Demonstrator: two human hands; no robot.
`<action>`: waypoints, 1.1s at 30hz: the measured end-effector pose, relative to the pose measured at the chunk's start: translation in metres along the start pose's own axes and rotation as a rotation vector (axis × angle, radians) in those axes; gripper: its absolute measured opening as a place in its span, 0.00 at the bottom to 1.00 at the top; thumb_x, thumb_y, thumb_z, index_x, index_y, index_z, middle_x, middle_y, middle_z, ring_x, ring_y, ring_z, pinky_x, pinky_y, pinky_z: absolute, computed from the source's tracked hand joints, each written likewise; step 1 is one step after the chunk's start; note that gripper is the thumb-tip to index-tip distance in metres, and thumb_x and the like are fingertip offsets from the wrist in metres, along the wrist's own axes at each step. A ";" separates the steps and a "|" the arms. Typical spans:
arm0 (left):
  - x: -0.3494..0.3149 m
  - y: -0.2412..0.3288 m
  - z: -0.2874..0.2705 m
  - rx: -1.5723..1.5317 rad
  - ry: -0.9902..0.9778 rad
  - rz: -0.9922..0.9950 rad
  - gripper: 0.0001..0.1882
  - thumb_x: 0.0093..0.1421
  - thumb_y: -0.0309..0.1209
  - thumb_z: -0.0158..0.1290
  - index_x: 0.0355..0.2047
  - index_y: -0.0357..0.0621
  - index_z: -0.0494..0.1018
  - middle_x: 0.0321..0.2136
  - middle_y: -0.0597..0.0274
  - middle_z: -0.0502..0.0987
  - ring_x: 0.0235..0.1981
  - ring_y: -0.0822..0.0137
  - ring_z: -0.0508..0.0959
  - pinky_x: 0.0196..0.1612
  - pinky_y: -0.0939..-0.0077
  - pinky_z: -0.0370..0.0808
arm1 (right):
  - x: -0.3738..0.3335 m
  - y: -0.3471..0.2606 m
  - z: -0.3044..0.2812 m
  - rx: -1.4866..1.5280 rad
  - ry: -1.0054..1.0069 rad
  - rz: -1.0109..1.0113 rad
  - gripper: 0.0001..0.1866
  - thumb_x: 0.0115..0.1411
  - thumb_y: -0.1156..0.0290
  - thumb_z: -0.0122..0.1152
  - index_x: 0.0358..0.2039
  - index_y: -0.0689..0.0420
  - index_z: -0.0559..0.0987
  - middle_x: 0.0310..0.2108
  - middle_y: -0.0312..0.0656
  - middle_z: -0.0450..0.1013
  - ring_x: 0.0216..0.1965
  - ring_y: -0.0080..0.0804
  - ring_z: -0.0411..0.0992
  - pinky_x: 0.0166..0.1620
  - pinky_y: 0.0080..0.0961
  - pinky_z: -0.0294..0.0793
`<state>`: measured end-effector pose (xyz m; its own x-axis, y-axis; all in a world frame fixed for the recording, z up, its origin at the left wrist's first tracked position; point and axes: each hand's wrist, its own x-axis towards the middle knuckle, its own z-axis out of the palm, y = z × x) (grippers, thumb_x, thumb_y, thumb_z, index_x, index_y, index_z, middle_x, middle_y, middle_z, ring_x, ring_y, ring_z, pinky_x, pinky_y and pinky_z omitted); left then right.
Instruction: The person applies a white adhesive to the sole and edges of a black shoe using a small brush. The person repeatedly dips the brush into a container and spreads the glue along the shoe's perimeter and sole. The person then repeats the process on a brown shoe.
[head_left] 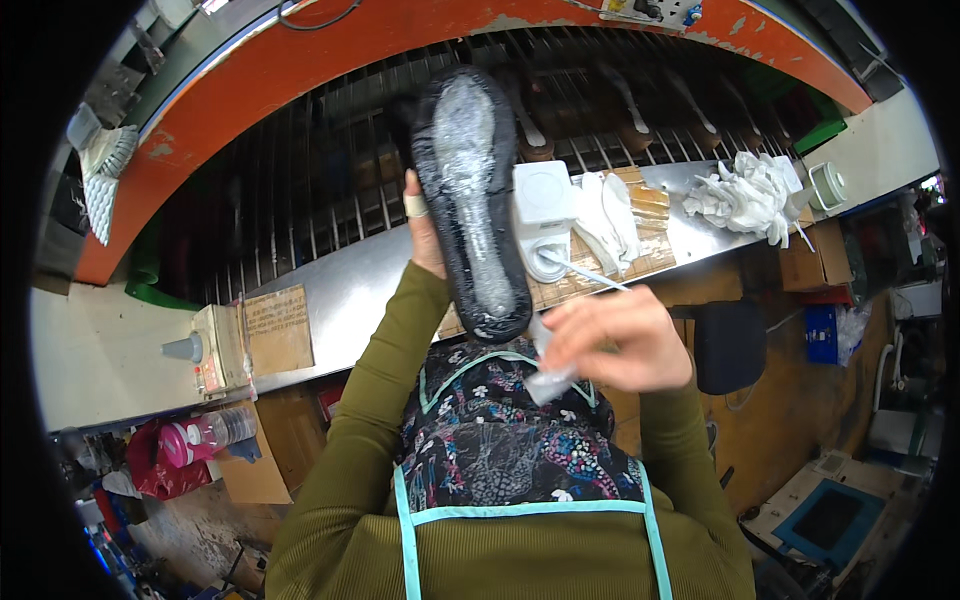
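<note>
Our left hand (427,232) grips the glossy black shoe (472,205), silvery sole (470,135) facing us, above the grey metal bench (350,285); our right hand (628,342) pinches a crumpled whitish sheet (550,384) near the shoe

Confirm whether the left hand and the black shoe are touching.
Touching. The head view shows the left hand pressed along the shoe's left side with no gap, holding the black shoe sole up.
</note>
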<state>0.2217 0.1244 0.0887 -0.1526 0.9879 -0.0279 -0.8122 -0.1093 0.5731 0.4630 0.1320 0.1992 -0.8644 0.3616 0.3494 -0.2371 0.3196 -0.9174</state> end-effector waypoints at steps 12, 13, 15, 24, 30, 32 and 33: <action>-0.017 -0.013 0.028 -0.003 0.030 0.120 0.49 0.56 0.71 0.38 0.64 0.43 0.57 0.58 0.52 0.66 0.58 0.59 0.69 0.61 0.63 0.69 | 0.106 0.045 0.006 0.238 0.509 -0.009 0.06 0.59 0.78 0.63 0.36 0.65 0.78 0.32 0.39 0.78 0.35 0.19 0.76 0.40 0.16 0.77; -0.018 -0.013 0.029 0.028 0.059 0.155 0.50 0.55 0.72 0.39 0.64 0.43 0.57 0.59 0.52 0.66 0.58 0.59 0.70 0.60 0.64 0.71 | 0.111 0.046 0.007 0.240 0.528 -0.012 0.06 0.59 0.78 0.63 0.36 0.65 0.78 0.32 0.39 0.78 0.35 0.18 0.76 0.39 0.15 0.77; -0.021 -0.011 0.030 0.087 0.064 0.191 0.50 0.55 0.72 0.38 0.64 0.44 0.56 0.58 0.54 0.67 0.57 0.61 0.71 0.59 0.66 0.72 | 0.120 0.047 0.010 0.258 0.532 -0.055 0.05 0.59 0.79 0.62 0.35 0.64 0.78 0.32 0.38 0.78 0.34 0.18 0.75 0.38 0.14 0.76; -0.033 -0.006 0.007 0.141 0.073 0.150 0.52 0.53 0.73 0.43 0.63 0.44 0.57 0.55 0.57 0.69 0.55 0.64 0.72 0.57 0.68 0.73 | 0.148 0.060 0.012 -0.501 0.655 -0.193 0.05 0.51 0.69 0.68 0.29 0.54 0.82 0.42 0.48 0.73 0.55 0.43 0.63 0.64 0.44 0.53; -0.034 -0.004 0.003 0.132 0.068 0.144 0.52 0.52 0.73 0.45 0.63 0.43 0.58 0.54 0.56 0.70 0.53 0.65 0.74 0.55 0.69 0.74 | 0.146 0.065 0.015 -0.619 0.698 -0.093 0.07 0.51 0.66 0.68 0.29 0.53 0.81 0.52 0.52 0.65 0.63 0.50 0.51 0.67 0.48 0.38; -0.034 -0.004 0.006 0.122 0.088 0.140 0.52 0.52 0.73 0.45 0.63 0.43 0.58 0.54 0.56 0.70 0.53 0.65 0.73 0.55 0.69 0.74 | 0.147 0.068 0.013 -0.693 0.685 -0.084 0.11 0.51 0.66 0.68 0.35 0.54 0.80 0.52 0.53 0.64 0.63 0.51 0.50 0.68 0.48 0.38; -0.034 -0.003 0.007 0.126 0.097 0.135 0.52 0.52 0.73 0.45 0.63 0.43 0.58 0.54 0.56 0.70 0.53 0.64 0.73 0.55 0.69 0.74 | 0.148 0.069 0.011 -0.670 0.682 -0.094 0.14 0.51 0.66 0.68 0.38 0.55 0.78 0.52 0.52 0.64 0.63 0.51 0.50 0.68 0.48 0.38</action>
<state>0.2335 0.0919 0.0932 -0.3133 0.9495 -0.0192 -0.7051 -0.2190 0.6745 0.3141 0.1984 0.1852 -0.3606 0.6731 0.6457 0.1926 0.7310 -0.6546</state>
